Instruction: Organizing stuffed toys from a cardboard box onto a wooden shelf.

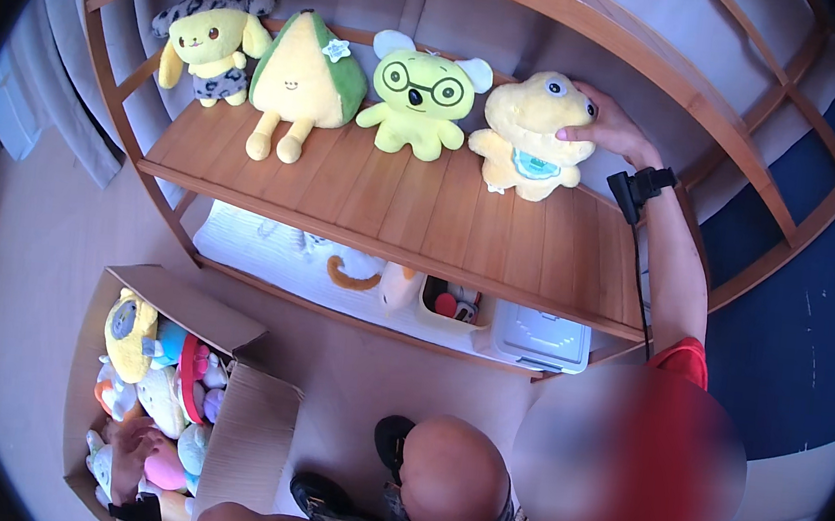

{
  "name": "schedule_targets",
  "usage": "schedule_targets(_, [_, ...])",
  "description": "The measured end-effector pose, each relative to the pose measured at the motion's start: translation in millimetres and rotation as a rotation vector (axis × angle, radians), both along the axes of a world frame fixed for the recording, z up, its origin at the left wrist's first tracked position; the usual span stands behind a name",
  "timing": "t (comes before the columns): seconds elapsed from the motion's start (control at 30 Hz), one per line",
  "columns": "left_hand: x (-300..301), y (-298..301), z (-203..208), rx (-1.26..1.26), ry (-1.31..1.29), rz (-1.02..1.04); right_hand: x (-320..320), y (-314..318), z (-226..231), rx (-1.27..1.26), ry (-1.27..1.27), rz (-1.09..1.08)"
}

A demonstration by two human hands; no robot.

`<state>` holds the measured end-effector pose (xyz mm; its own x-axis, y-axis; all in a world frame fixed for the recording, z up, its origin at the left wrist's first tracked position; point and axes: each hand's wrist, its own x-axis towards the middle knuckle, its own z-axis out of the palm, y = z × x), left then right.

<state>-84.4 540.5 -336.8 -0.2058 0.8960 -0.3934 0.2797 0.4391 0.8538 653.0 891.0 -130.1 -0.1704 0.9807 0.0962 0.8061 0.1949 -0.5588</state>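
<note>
Clasping yellow plush [532, 131] from right: right fingers [602, 101]

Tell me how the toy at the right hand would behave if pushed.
The yellow toy looks plush and stuffed, so it would probably squash and feel light. Its head looks bulky against its body, so it might tip unless the right hand steadies it.

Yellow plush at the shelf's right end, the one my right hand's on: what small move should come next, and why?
I'd probably ease your right hand off the yellow plush: it appears to sit upright on the shelf, beside the green plush, so it likely needs no more support.
</note>
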Motion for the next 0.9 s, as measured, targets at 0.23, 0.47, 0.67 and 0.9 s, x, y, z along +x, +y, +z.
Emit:
schedule_targets(0.23, [-75.9,-53.1,-52.8,-0.015,-0.098,0.09,-6.0,-34.4,0.1,0.312,-0.064,-0.275])
schedule_targets(0.47, [-135.9,-75.2,-88.8,-0.087,0.209,0.3,-75.9,-131.0,-78.2,0.269,0.286,-0.058])
schedule_targets(0.67, [-141.1,-88.7,-123.7,-0.289,0.186,0.396,-144.2,-148.5,-134.8,0.234,0.344,0.142])
schedule_targets(0.9, [-131.5,-42.4,-130.0,-0.11,-0.023,0.583,-159.4,-126.4,-152.2,0.178,0.397,0.145])
